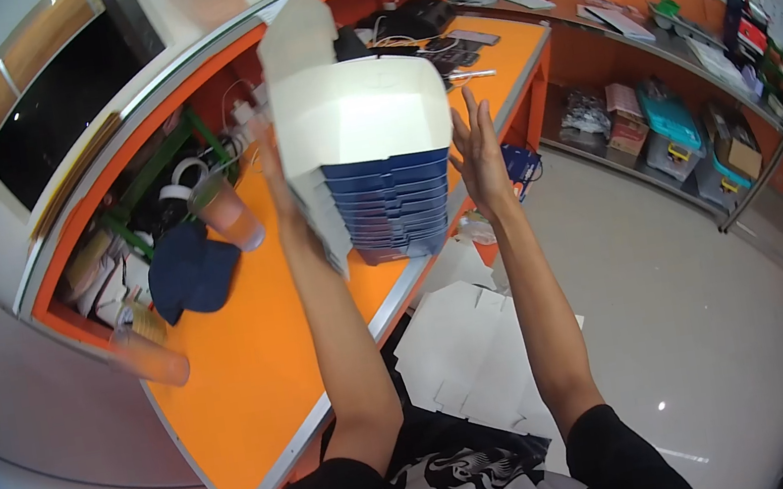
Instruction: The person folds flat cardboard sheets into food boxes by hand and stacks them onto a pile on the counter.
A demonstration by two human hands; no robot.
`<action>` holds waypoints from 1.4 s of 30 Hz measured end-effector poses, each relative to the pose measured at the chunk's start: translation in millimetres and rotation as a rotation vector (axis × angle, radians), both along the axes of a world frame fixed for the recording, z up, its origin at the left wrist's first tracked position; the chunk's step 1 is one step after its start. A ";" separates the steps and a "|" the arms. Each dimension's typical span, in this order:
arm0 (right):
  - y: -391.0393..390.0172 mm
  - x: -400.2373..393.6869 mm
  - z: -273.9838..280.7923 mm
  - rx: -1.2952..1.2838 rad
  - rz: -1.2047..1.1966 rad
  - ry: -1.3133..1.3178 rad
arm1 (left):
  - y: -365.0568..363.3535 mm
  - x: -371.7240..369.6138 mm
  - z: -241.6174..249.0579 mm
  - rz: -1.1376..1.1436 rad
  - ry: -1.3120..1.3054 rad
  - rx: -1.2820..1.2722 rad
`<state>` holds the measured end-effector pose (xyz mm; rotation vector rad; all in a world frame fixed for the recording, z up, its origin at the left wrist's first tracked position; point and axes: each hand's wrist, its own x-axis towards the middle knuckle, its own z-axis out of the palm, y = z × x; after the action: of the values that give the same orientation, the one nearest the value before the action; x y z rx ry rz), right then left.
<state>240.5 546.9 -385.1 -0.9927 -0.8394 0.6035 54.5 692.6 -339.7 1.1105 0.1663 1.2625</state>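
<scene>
A tall stack of nested blue cardboard boxes [390,207] with white insides stands on the orange counter [261,383]. The topmost box [362,108] shows its white inside, and a large white flap [297,108] rises on its left. My right hand [479,157] is beside the stack's right side, fingers stretched and apart, holding nothing. On the other side, my left hand [276,176] is at the outer face of the flap, blurred and partly hidden; its grip cannot be made out. Flat white cardboard sheets [462,355] lie below, between my forearms.
A dark blue cap [193,270], a plastic cup [227,215] and another cup [152,358] are on the counter at left. Cables and dark devices [415,19] sit at the back. Metal shelves [685,53] with boxes and a teal-lidded bin [671,130] stand at right.
</scene>
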 end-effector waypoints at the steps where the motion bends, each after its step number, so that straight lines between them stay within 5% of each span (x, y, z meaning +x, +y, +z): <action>1: -4.8 1.0 -3.4 -0.020 -0.047 0.022 | -3.9 -7.3 3.8 0.045 -0.008 0.002; 4: -20.4 -0.9 -16.0 -0.021 -0.121 0.025 | -44.8 -30.2 13.9 0.292 -0.028 0.060; 7: -31.9 -7.5 -28.3 -0.002 -0.138 -0.101 | -124.1 -37.8 5.8 0.881 0.010 0.340; 8: -32.3 -16.7 -33.9 -0.005 -0.131 -0.150 | -139.6 -32.0 2.7 0.861 0.023 0.350; 10: -24.9 -39.0 -44.4 0.023 -0.027 -0.106 | -165.6 -22.3 -1.6 1.028 0.108 0.939; 11: -21.4 -47.7 -49.3 0.059 0.068 -0.011 | -173.8 -16.6 3.2 1.023 0.118 0.941; 13: -24.9 -60.9 -52.0 0.045 0.014 -0.093 | -179.9 -4.6 16.4 1.093 0.560 1.179; 14: -27.7 -65.8 -50.8 0.037 -0.044 -0.183 | -178.4 -0.8 18.7 1.097 0.564 1.180; 16: -39.7 -67.8 -48.1 0.016 -0.031 -0.183 | -175.6 5.0 22.6 1.184 0.997 1.105; 18: -47.9 -61.6 -51.3 0.043 -0.060 -0.122 | -159.3 -1.7 18.9 1.210 1.016 1.097; 24: -55.9 -27.3 -80.2 -0.045 -0.191 -0.081 | -129.6 -26.3 15.3 0.925 0.785 0.975; 34: -31.9 -15.4 -74.4 -0.188 -0.240 -0.448 | -128.2 -31.8 -12.7 1.103 0.625 0.780; 36: -25.3 -17.0 -75.3 -0.162 -0.214 -0.496 | -125.0 -29.7 -20.9 0.922 0.415 0.571; 42: -36.4 -21.5 -82.4 -0.224 -0.118 -0.637 | -130.7 -22.6 -44.0 0.901 0.284 0.425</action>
<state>219.0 510.6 -467.4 -1.4633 -1.2777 0.2766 32.0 561.9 -383.7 1.6713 0.6954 1.9835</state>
